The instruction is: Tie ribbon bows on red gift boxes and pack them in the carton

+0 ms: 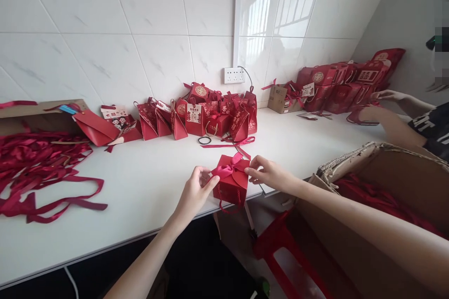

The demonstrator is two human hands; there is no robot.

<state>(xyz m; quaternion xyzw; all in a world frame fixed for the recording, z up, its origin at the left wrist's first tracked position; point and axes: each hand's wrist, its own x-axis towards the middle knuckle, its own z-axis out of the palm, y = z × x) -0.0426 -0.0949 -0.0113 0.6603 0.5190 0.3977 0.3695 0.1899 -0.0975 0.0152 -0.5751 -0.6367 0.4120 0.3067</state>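
Note:
A small red gift box sits at the front edge of the white table, with a twisted cord handle hanging down its front. On its top lies a pink-red ribbon bow. My left hand is at the box's left side, thumb and fingers pinching the left loop of the bow. From the right, my right hand has its fingertips closed on the ribbon at the box's right top edge.
Red gift boxes line the wall, with more stacked at the right. Loose ribbons lie left. An open carton and red stool are at right. Another person's hand reaches in at far right.

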